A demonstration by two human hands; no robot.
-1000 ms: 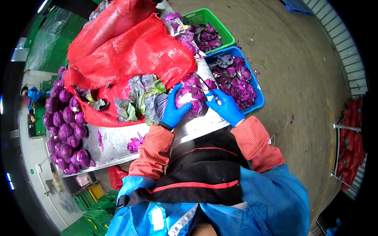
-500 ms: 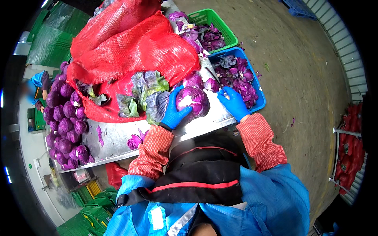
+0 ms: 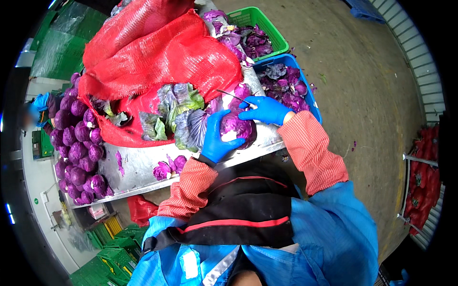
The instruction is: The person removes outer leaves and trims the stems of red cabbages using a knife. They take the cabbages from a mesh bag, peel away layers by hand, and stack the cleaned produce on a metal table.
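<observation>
My left hand, in a blue glove, grips a red cabbage at the near edge of the metal table, thumb and fingers spread around its left side. In my right hand, also gloved, is a knife; its thin blade points left over the far side of the cabbage. The right fingers are closed around the handle and reach the cabbage's top. Loose outer leaves, greenish and purple, lie just left of my left hand. Another purple head or leaf piece behind the cabbage is partly hidden by the blade.
A red mesh sack covers much of the table. Trimmed cabbages are piled at its left end. To the right stand a blue crate and a green crate of purple leaves. A co-worker is at far left.
My right hand has swung left from beside the blue crate to the cabbage, with the knife blade now across its far side. The cabbage has shifted slightly, and my left hand has moved a little nearer and right.
</observation>
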